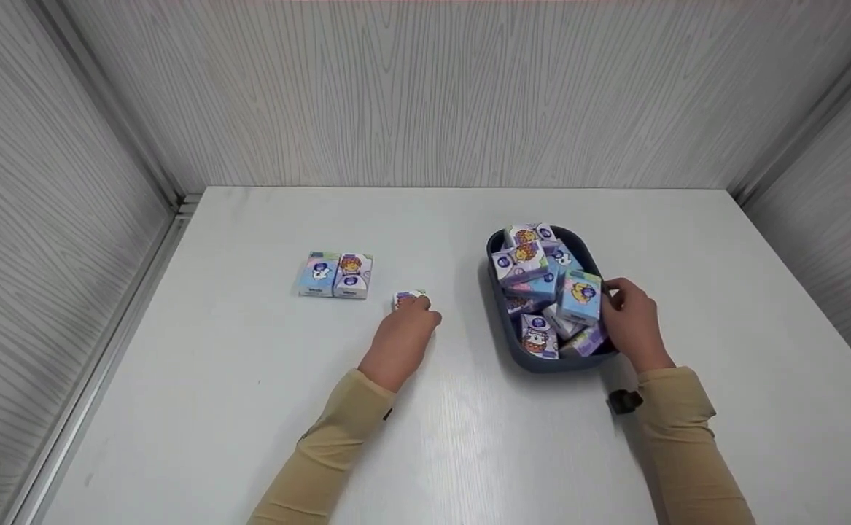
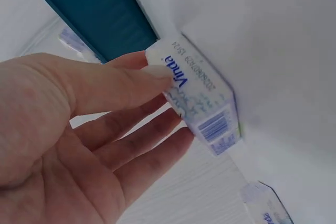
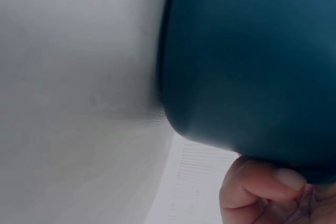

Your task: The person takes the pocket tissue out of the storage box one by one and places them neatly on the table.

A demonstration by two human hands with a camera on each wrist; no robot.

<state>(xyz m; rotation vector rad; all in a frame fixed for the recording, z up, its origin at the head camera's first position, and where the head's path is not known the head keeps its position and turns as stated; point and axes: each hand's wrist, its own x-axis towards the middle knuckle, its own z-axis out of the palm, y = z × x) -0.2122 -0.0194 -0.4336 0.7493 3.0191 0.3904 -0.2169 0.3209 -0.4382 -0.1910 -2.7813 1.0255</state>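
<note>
My left hand [image 1: 402,344] pinches a small white-and-purple tissue pack [image 2: 202,98] close over the table, left of the basket. In the left wrist view the thumb presses the pack's end, which is printed "Vinda" with a barcode below. A dark blue oval basket [image 1: 505,337] holds several blue and purple tissue packs in a loose heap. At its right side, my right hand [image 1: 635,321] grips the rim. The right wrist view shows the basket's smooth outer wall [image 3: 247,66] with the thumb against it near the rim.
Two tissue packs, a blue one [image 1: 319,274] and a purple-and-white one [image 1: 354,275], lie side by side left of my left hand. Wood-grain panels enclose the white table [image 1: 250,408] at the back [image 1: 425,95] and both sides.
</note>
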